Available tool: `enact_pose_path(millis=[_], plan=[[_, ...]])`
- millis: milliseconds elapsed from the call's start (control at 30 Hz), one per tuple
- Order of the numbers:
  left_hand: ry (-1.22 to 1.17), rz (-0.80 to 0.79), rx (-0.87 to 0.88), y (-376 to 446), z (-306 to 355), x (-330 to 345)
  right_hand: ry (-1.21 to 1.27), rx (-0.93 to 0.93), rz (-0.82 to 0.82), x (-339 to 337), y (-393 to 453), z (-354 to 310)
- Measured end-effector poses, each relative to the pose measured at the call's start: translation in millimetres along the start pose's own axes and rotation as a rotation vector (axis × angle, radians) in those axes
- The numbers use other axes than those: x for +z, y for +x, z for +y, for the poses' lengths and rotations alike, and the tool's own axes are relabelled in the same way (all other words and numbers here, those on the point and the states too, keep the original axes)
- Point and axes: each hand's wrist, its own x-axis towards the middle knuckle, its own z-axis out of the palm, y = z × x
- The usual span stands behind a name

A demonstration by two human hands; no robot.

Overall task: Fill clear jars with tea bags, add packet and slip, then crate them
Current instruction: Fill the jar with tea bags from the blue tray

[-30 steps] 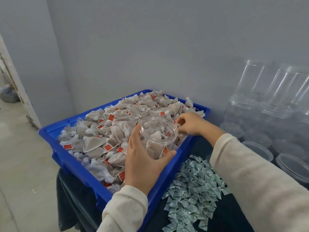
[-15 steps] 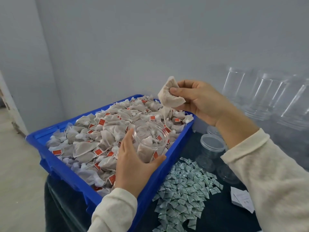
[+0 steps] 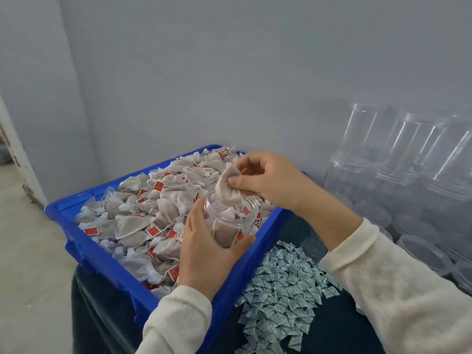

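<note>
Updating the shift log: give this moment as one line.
step: filling jar | left hand: holds jar | right hand: pinches tea bag at jar mouth | packet, slip: not yet

head view, close, angled down, forward

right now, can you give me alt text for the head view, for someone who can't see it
A person's right hand pinches a tea bag over the mouth of a clear jar, which the left hand holds above a blue crate heaped with tea bags. Small packets lie piled to the right, near empty jars.
</note>
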Motion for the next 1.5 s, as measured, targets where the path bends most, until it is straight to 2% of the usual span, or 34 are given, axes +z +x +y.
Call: enact_pose_path(millis=[100,333,500,667,867,1033,1200,1300,1400,1500], plan=[[-0.005,0.012,-0.002,0.9,0.2,1.2,-0.264,-0.066,0.000,6.4,-2.9,3.2],[-0.024,0.000,-0.006,0.2,-0.4,0.3,-0.620,-0.155,-0.009,19.1,-5.7,2.9],[0.001,-0.001,-0.007,-0.7,1.8,0.2,-0.585,-0.159,-0.130,21.9,-4.9,0.2],[0.008,-0.007,-0.026,2.7,0.7,1.7,-0.507,-0.115,-0.320,23.4,-11.3,-1.9],[-0.036,-0.036,-0.080,3.9,0.5,1.2,-0.443,-0.115,-0.373,23.8,-13.6,-2.8],[-0.070,-0.039,-0.103,1.0,4.0,-1.9,-0.289,-0.119,-0.255,15.3,-8.4,-2.6],[-0.047,-0.010,-0.090,-0.2,4.9,-3.7,-0.042,-0.097,0.067,-3.6,8.5,6.3],[-0.048,0.006,-0.070,-0.8,7.5,-4.4,-0.170,0.009,0.117,-7.2,21.3,25.4],[-0.043,0.014,-0.065,-1.2,8.7,-4.1,-0.468,0.132,-0.029,2.7,28.9,51.5],[-0.046,0.049,-0.041,-1.5,7.8,-2.8,-0.606,0.238,-0.189,16.7,32.3,72.1]])
